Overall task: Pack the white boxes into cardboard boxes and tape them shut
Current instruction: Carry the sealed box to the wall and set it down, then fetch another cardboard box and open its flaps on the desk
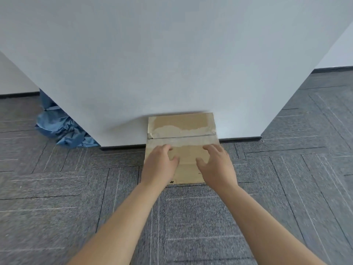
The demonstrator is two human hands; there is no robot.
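A closed cardboard box (181,129) stands on the carpet against the foot of a white wall, its top flaps meeting in a seam with torn tape marks along it. My left hand (159,165) rests on the near left part of the box top, fingers spread. My right hand (216,165) lies on the near right part, fingers spread too. Neither hand grips anything. No white boxes and no tape roll are in view.
A white wall block (172,64) rises right behind the box. A crumpled blue cloth (61,129) lies on the floor at its left corner. Grey carpet tiles (191,217) cover the floor all around.
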